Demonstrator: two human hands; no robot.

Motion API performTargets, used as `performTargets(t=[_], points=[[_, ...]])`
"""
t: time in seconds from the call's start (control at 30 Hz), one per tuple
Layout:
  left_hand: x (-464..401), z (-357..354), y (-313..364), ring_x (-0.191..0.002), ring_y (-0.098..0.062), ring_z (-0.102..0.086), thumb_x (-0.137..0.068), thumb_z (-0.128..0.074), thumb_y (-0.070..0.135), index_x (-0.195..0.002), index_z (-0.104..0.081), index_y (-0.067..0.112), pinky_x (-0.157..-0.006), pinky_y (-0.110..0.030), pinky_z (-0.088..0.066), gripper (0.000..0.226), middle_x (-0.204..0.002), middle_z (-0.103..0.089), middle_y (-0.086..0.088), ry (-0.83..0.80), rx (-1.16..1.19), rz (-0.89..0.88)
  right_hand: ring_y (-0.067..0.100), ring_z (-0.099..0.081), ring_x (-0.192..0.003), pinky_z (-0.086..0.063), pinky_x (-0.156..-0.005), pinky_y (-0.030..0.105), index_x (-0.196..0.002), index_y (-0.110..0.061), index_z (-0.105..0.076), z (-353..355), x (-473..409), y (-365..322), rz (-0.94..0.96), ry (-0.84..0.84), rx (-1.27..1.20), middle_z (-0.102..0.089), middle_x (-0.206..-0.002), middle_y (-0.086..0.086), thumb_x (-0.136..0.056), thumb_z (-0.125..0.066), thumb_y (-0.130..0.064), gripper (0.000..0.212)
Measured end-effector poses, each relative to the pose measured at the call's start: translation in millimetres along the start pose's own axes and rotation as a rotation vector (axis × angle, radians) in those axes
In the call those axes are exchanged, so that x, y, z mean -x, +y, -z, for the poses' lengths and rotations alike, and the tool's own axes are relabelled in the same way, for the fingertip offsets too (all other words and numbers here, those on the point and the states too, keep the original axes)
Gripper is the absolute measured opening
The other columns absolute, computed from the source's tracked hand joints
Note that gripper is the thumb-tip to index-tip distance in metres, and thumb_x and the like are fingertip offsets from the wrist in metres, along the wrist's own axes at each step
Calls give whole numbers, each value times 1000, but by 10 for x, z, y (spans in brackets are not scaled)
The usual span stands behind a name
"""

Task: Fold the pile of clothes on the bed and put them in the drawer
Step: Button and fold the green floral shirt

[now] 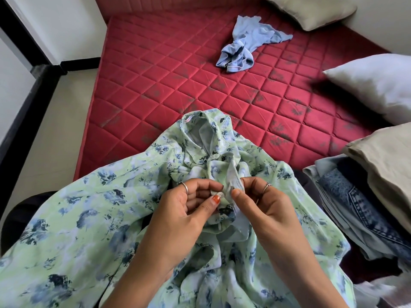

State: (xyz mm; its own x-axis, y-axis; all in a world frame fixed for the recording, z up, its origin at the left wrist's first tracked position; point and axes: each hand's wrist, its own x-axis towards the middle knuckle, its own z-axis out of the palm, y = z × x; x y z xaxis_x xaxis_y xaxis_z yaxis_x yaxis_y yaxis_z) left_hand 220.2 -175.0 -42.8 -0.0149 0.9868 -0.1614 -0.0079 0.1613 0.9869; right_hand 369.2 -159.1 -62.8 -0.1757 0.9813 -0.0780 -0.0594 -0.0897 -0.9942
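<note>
A pale green shirt with blue flower print (89, 218) lies spread over the near edge of the red quilted mattress (178, 70), collar pointing away from me. My left hand (186, 210) pinches a white button on the shirt's front placket between thumb and fingers. My right hand (262, 203) pinches the opposite placket edge right beside it. A crumpled light blue garment (244, 45) lies alone farther up the bed. A stack of folded denim clothes (355, 207) sits at the right edge.
Pillows lie along the right side: a beige one (311, 10) at the far corner, a white one (373, 85), and a beige one (384, 165) over the denim stack. Cream floor (51, 134) and a dark skirting run along the left.
</note>
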Motion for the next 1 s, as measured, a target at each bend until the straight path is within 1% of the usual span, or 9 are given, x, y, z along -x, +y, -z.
performTargets(t=[0.1,0.2,0.33,0.5,0.67,0.73,0.83,0.9,1.0], points=[[5,8,-8,-77,-7,-70,-82,-67,3,-85,-72,20,-68,-12,-51,18,-79,-73,2,33,-20,-11,15,-53,-67,-43,-61,44,-89,-10,-63,-25,13,-5,73,15,172,-62,-77,16,-84,-61,-37,28],[10,17,-9,-77,-7,-70,-82,-68,4,-81,-73,23,-68,-13,-51,20,-78,-73,3,57,-34,2,6,-57,-68,-46,-64,28,-89,-17,-61,-59,28,-1,152,64,344,-62,-74,-2,-85,-59,-36,19],[27,32,-20,-80,-4,-69,-84,-69,10,-83,-72,35,-74,-17,-49,25,-80,-73,8,92,-111,15,7,-58,-73,-43,-66,15,-86,-22,-57,-106,39,6,238,124,494,-58,-75,-10,-86,-59,-31,9],[25,22,-2,-80,-10,-69,-80,-70,11,-82,-75,28,-68,-18,-52,18,-82,-74,-3,94,70,75,0,-55,-76,-38,-66,6,-86,-28,-53,-176,19,-3,325,184,628,-54,-78,-16,-84,-62,-23,10],[23,3,0,-77,-9,-68,-66,-70,23,-80,-77,26,-67,-14,-52,16,-80,-74,-5,108,194,62,3,-53,-60,-43,-59,19,-84,-15,-65,-166,4,-44,106,127,364,-62,-66,-2,-85,-66,-28,13],[27,-11,-6,-79,-10,-69,-67,-70,23,-80,-77,27,-68,-15,-52,16,-81,-75,-4,123,201,49,11,-54,-62,-45,-59,30,-85,-8,-67,-135,4,-73,-13,63,195,-65,-72,16,-86,-69,-26,19],[29,-26,-28,-83,-11,-71,-69,-70,28,-83,-75,31,-73,-18,-52,16,-82,-75,0,147,123,11,21,-54,-69,-45,-65,38,-86,-5,-69,-109,8,-93,-121,34,31,-65,-83,27,-81,-73,-30,26],[23,-34,-40,-84,-11,-71,-71,-70,28,-85,-74,30,-75,-20,-52,15,-83,-75,1,153,90,-11,22,-51,-71,-42,-68,39,-86,-7,-71,-105,7,-86,-151,34,-21,-64,-83,29,-77,-76,-33,28],[16,-50,-57,-83,-10,-70,-70,-70,27,-84,-74,24,-73,-17,-52,14,-82,-75,0,157,93,-34,19,-49,-68,-41,-65,35,-84,-7,-72,-101,7,-91,-163,52,-57,-66,-74,18,-73,-76,-33,29]])
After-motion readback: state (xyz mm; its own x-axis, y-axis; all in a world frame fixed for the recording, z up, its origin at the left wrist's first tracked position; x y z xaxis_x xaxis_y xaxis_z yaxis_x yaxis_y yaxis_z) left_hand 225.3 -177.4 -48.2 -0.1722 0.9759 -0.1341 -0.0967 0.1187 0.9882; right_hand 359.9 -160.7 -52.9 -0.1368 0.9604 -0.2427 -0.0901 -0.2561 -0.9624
